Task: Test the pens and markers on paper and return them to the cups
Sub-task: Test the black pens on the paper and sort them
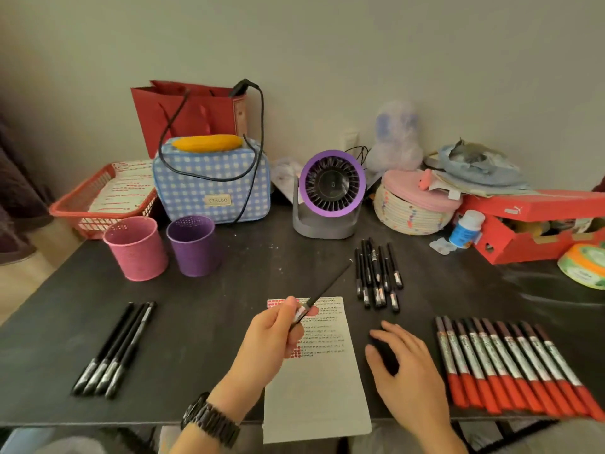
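My left hand [275,335] holds a thin black pen [327,286] above the top of the paper sheet [322,381], the pen pointing up and to the right. Rows of small marks cover the sheet's upper half. My right hand [402,365] rests flat on the table just right of the sheet, fingers apart, empty. A pink cup [136,249] and a purple cup [194,245] stand at the back left. Several black pens [114,348] lie at the left, more black pens [378,273] behind the sheet, and a row of red-capped markers [510,365] at the right.
Behind the cups stand a red basket [78,204], a blue checked bag [212,188] and a red paper bag [190,113]. A purple fan [330,194], a woven pot [415,208], a small bottle [466,229] and a red shoebox [537,224] line the back.
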Available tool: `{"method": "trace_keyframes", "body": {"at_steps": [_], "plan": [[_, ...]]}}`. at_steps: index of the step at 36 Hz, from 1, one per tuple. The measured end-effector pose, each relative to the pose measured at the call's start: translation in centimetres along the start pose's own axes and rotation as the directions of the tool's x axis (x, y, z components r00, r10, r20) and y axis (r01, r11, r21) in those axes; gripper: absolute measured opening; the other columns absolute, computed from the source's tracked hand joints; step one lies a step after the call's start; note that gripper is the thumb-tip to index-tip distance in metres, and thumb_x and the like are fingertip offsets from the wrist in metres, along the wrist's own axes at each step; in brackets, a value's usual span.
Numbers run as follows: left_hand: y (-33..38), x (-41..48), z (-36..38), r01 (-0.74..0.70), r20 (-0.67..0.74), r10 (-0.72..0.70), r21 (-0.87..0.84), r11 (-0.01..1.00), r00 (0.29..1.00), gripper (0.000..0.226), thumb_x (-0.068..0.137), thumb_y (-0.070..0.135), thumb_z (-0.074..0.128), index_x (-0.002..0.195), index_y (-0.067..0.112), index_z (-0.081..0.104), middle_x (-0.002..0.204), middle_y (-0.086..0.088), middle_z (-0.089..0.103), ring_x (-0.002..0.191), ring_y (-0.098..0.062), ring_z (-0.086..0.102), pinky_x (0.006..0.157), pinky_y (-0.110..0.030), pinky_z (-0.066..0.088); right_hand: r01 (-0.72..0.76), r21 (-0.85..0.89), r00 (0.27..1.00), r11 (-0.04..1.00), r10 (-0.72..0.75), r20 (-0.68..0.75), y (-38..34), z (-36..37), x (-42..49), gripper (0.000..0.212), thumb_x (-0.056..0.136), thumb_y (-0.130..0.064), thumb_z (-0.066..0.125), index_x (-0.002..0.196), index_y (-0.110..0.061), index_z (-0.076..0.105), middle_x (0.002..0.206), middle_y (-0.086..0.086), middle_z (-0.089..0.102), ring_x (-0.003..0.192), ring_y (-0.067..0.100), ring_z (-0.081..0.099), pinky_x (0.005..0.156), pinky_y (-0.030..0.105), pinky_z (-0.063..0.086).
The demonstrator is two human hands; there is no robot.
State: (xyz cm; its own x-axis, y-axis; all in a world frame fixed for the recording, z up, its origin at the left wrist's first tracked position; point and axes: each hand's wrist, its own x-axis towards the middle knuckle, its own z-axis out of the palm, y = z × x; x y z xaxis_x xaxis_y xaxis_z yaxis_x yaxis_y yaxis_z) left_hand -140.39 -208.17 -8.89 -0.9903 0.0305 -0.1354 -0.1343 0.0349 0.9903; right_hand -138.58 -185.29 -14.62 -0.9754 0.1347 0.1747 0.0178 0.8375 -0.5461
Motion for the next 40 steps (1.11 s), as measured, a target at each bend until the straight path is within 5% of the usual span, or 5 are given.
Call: {"method": "trace_keyframes", "body": {"at_steps": [8,12,22,36,40], "plan": [[-1.7,-4.0,-0.7,-0.020,0.056,0.016,0.072,0.997,0.998,0.052,0.106,0.047,0.031,0.090,0.023,0.073,0.059,0.003,0.040,0.053,-0.010,0.033,0.054,-0.024,0.031,-0.202,0.704,0.978,0.680,0.110,0.175,-3.2,-2.6,-1.8,0.063,0.072,-0.083,0.062,0.114,-0.037,0.073,0.106,-0.011,0.076,0.093,0.006,0.071,0.088,0.034,0.055],[-1.8,-4.7,-1.0,-0.002,0.227,-0.035,0.163,0.987,0.973,0.052,0.107,0.047,0.031,0.088,0.018,0.071,0.054,0.013,0.041,0.048,-0.005,0.034,0.052,-0.017,0.032,-0.317,0.840,0.926,0.441,-0.048,0.375,-6.0,-2.8,-3.1,0.069,0.062,-0.080,0.075,0.115,-0.035,0.075,0.085,0.003,0.064,0.061,0.014,0.050,0.059,0.030,0.044],[-2.9,-5.5,-0.9,0.041,0.209,-0.111,0.316,0.948,0.972,0.058,0.101,0.063,0.031,0.062,0.033,0.063,0.055,0.016,0.051,0.049,-0.001,0.043,0.051,-0.011,0.034,-0.138,0.817,0.985,0.560,-0.011,0.174,-8.8,-1.9,-4.9,0.009,0.085,-0.035,0.074,0.081,-0.028,0.075,0.062,-0.010,0.060,0.056,0.008,0.047,0.055,0.018,0.044],[-3.8,-7.2,0.7,-0.253,0.131,0.218,0.580,0.774,0.967,0.059,0.099,0.062,0.019,0.066,0.027,0.054,0.065,0.009,0.063,0.061,-0.011,0.059,0.060,-0.033,0.048,-0.203,0.834,0.963,0.513,-0.049,0.265,-9.2,-0.3,-7.3,0.025,0.094,-0.035,0.063,0.080,-0.016,0.071,0.062,0.001,0.060,0.054,0.011,0.051,0.052,0.020,0.045],[-4.3,-7.9,0.2,-0.228,0.088,0.231,0.680,0.697,0.969,0.068,0.090,0.069,0.005,0.061,0.022,0.045,0.059,0.005,0.058,0.056,-0.017,0.055,0.058,-0.037,0.047,-0.252,0.840,0.967,0.480,0.154,0.202,-7.7,-0.8,-6.9,0.033,0.099,-0.034,0.065,0.067,-0.023,0.065,0.056,0.000,0.053,0.048,0.013,0.047,0.048,0.023,0.041]]}}
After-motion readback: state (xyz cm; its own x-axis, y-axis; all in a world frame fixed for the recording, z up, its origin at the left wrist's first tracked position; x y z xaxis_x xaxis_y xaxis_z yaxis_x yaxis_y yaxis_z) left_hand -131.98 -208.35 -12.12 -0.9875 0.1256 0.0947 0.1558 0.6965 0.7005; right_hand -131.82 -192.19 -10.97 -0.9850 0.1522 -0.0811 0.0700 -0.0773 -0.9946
